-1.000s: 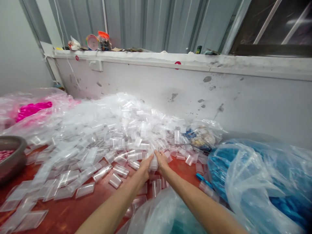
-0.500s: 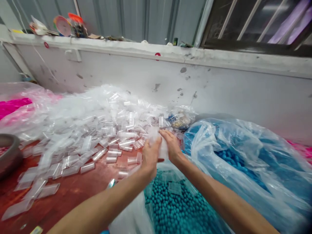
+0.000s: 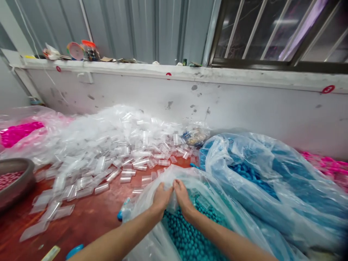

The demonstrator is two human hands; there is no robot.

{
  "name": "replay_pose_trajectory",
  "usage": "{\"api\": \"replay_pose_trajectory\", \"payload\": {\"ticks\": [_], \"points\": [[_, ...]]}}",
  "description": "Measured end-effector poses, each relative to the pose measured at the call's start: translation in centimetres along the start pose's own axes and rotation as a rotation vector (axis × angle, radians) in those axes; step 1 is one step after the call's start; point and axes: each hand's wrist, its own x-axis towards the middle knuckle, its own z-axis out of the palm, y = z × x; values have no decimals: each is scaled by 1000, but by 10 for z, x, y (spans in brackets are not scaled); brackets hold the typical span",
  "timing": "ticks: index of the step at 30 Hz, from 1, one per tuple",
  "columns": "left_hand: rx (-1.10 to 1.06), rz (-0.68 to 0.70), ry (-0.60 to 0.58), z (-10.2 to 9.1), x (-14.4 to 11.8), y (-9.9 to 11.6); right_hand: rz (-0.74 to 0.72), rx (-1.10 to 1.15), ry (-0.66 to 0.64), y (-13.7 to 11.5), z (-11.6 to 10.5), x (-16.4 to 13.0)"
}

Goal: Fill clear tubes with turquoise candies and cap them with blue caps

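The fingers of the left hand [image 3: 161, 197] and the right hand [image 3: 181, 195] are curled together, side by side, over something small and clear; I cannot tell what it is or how it points. Both hands are inside the open clear bag [image 3: 152, 188], which holds many teal beads [image 3: 187, 235]. To the right of the fingers lies a second bag with blue beads [image 3: 244, 170]. Beyond the fingers a heap of clear plastic caps [image 3: 114, 145], too many to count, covers the red bench [image 3: 87, 221].

Thin, glossy clear plastic forms the bag [image 3: 152, 203] around smooth teal beads [image 3: 187, 239]. The clear plastic cases [image 3: 119, 152] shine on a matt red floor [image 3: 89, 221]. Behind stands a scuffed, matt white wall [image 3: 244, 105].
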Motion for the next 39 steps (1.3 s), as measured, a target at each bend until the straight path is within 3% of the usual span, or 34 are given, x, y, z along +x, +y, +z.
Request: {"api": "replay_pose_trajectory", "payload": {"ticks": [5, 8, 11, 14, 17, 23, 26, 29, 32, 39], "points": [[242, 145, 3, -3, -4, -3, -178, -365, -163, 13, -16, -11], [471, 193, 43, -2, -14, -3, -231, -476, -189, 27, -21, -25], [598, 214, 93, -2, -20, -4, -197, -492, -184, 33, -7, -25], [641, 246, 111, -5, -23, -4, -265, -454, -340, 24, 7, -13], [666, 239, 119, -9, -25, -4, -337, -447, -461, 11, -3, -2], [732, 368, 103, -12, -30, -7, -425, -665, -372, -1, -60, -11], [846, 439, 162, -9, -36, -9, -468, -730, -294, -12, -65, -23], [938, 520, 161, -7, -43, -9, -671, -823, -237, -24, -59, -37], [988, 585, 68, -6, -49, -12, -799, -962, -319, -30, -62, -53], [817, 678, -441, 2, -77, -20, -650, -998, -629, -43, -106, -97]]}}
